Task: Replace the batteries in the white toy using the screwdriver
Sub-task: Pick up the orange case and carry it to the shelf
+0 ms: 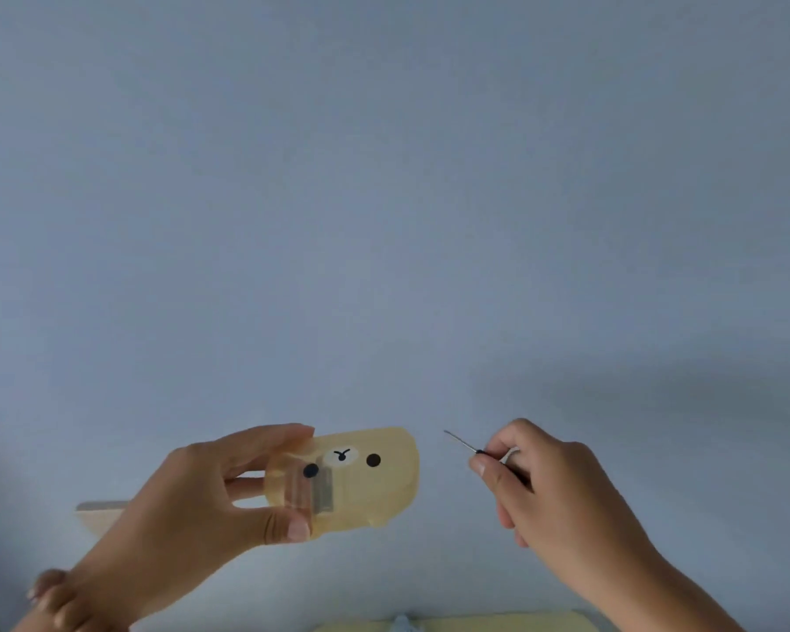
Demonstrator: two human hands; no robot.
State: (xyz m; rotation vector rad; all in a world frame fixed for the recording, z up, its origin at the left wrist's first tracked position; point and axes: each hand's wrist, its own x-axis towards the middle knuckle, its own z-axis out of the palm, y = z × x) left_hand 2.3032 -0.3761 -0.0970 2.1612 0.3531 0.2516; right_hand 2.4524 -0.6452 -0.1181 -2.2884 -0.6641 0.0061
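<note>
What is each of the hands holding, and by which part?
The left hand grips the toy by its left end, thumb below, fingers above. The right hand pinches the screwdriver by its handle, shaft free.

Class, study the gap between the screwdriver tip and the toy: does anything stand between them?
Nothing visible does. The right hand pinches the screwdriver, its tip aimed at the toy with open space between. The left hand grips the toy's opposite end, clear of that gap.
</note>
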